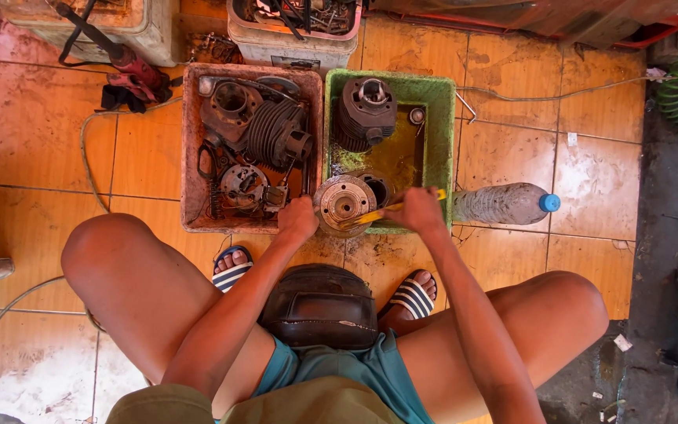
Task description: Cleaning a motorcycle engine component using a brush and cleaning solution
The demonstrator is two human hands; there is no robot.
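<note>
— Knees and a dark leather pouch [321, 308] come first, then two striped sandals [411, 294] on the orange tile floor [41, 126]. What do the hands do?

— Left hand [298, 218] is curled tight on the edge of a round metal engine part [343, 202]. Right hand [416, 210] grips a yellow-handled brush [390, 208] that touches it.

— Where is that part?

— At the near edge of the green tub [433, 102], over yellowish liquid. A finned cylinder [364, 112] sits at the back.

— And beside it?

— A reddish tub [191, 149] of greasy parts on the left. A plastic bottle [505, 203] with a blue cap lies on the right.
</note>
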